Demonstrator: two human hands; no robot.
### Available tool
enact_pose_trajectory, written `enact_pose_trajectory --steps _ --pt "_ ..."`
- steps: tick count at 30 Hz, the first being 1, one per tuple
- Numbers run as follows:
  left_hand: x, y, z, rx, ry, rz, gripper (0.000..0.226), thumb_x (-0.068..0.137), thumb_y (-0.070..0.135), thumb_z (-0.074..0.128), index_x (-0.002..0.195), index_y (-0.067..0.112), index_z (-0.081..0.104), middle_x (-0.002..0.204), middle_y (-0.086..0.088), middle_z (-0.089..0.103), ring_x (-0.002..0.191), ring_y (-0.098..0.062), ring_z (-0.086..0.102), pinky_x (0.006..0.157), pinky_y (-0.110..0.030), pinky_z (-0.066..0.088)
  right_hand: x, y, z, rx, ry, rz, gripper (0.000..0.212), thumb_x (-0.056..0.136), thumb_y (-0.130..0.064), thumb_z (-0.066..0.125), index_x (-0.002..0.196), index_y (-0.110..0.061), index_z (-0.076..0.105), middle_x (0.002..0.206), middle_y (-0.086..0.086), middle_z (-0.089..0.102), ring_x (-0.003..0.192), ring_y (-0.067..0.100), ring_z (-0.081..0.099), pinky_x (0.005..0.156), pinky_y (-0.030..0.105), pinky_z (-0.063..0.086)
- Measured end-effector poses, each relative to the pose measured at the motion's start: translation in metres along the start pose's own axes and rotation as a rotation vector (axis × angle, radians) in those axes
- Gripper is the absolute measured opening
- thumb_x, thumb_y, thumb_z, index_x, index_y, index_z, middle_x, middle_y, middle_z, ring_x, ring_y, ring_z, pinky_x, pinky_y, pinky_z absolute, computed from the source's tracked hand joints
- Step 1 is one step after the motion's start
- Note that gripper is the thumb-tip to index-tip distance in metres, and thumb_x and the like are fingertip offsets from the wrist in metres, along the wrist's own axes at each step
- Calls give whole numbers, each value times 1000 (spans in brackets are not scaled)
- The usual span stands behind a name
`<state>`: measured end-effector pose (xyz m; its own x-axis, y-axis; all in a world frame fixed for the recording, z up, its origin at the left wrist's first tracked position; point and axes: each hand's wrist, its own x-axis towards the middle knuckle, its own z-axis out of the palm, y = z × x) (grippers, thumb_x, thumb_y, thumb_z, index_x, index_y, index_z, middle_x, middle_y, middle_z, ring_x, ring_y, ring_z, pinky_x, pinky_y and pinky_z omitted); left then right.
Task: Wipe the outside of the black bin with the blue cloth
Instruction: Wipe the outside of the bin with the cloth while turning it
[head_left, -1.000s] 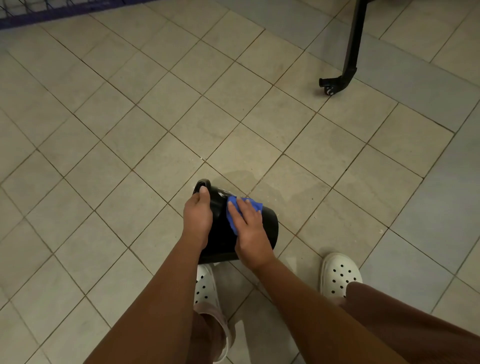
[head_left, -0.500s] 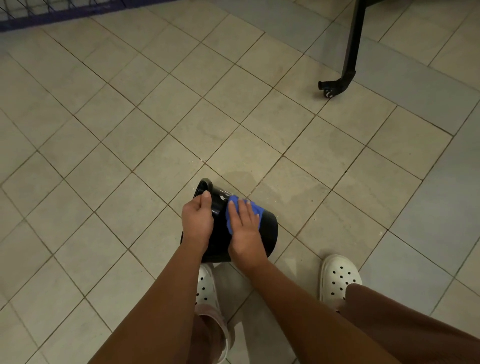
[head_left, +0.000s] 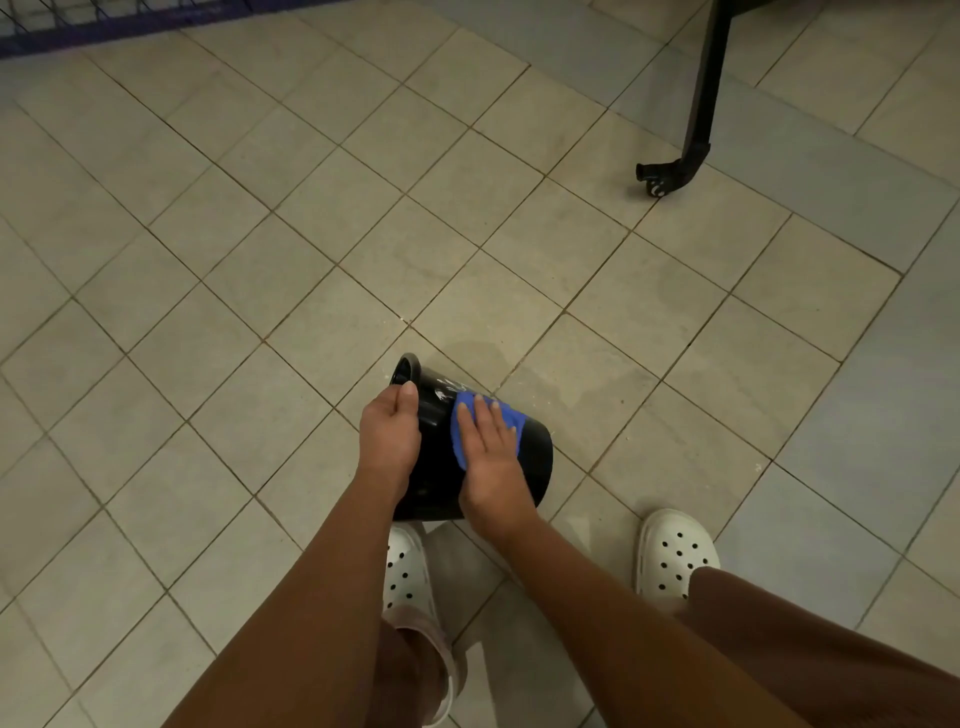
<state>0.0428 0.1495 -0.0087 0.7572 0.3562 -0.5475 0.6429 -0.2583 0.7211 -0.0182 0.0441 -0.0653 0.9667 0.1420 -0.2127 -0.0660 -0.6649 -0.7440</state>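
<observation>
1. Black bin (head_left: 535, 457): glossy, round, tipped sideways on the tiled floor (head_left: 311, 260), rim pointing away. Can't tell what's inside.
2. Left hand (head_left: 389, 436) grip: curled round the bin wall just below the rim.
3. Right hand (head_left: 491, 467) grip: flat, fingers straight, pressing the blue cloth (head_left: 460, 431) onto the bin's upper wall.

My left grip (head_left: 389, 436) curls round the glossy black plastic bin (head_left: 535, 462) near its rim, thumb lying along the top. The bin is tipped on its side, its open rim pointing away from me and to the left. My right grip (head_left: 493, 467) lies flat, fingers straight, pressing the crumpled blue cloth (head_left: 458, 415) against the bin's upper side. Below are my white perforated clogs (head_left: 675, 551) on the beige tiled floor (head_left: 311, 234). A black metal leg with a caster (head_left: 696, 104) stands far right.
</observation>
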Motion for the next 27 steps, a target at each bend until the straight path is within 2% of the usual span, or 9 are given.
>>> enact_pose_trajectory --steps 3,6,10,13,17,20,21,23,27 --pt "0 0 -2 -6 -6 -13 30 107 26 41 94 10 63 87 -9 64 82 -22 59 71 -32 46 12 14 -9 -5 -42 24 79 84 1 49 149 -15 6 157 7 6 144 22 -4 118 44 0" --pt "0 -1 -2 1 -31 -29 31 106 29 39 91 12 61 93 -13 65 90 -27 60 82 -39 50 10 25 -9 -32 -5 229 85 81 0 56 149 -16 7 154 8 12 143 23 6 116 47 13" --pt "-1 6 0 -23 -110 -120 34 106 32 36 115 10 60 113 -17 65 107 -33 61 96 -48 50 4 19 -6 1 1 346 84 83 1 52 149 -13 2 157 7 1 144 25 -5 117 46 4" --pt "-3 11 2 -87 -138 -205 39 106 36 36 127 11 57 119 -18 63 109 -34 61 98 -51 49 0 13 -3 32 30 217 83 81 5 48 149 -13 2 157 7 0 144 22 -9 118 45 -2" --pt "-3 13 2 -102 -145 -240 53 102 56 36 123 12 58 112 -13 66 105 -31 64 99 -50 50 1 12 -4 75 13 48 83 81 9 46 148 -14 5 157 5 4 143 18 -10 118 40 -6" --pt "1 16 1 -81 -138 -275 46 104 48 37 123 11 58 114 -17 65 105 -34 64 99 -53 50 1 20 -9 67 -7 -15 76 83 10 45 148 -9 11 156 9 11 144 20 -1 117 32 -6" --pt "2 17 1 -90 -134 -290 45 104 46 38 124 12 58 114 -17 65 105 -36 64 98 -54 50 0 25 -10 37 22 -13 73 83 10 46 147 -8 16 155 10 14 145 21 2 117 33 -5" --pt "2 16 0 -91 -124 -300 42 104 43 40 125 12 60 113 -17 66 105 -36 64 98 -56 50 -5 32 -7 -30 100 78 69 83 7 48 145 -8 22 155 9 16 144 23 3 118 42 0" --pt "3 12 2 -70 -112 -250 36 103 38 42 116 12 64 110 -17 68 105 -37 64 98 -56 49 -16 25 9 -43 148 313 69 83 1 53 144 -3 22 155 17 4 144 31 -5 117 49 7"
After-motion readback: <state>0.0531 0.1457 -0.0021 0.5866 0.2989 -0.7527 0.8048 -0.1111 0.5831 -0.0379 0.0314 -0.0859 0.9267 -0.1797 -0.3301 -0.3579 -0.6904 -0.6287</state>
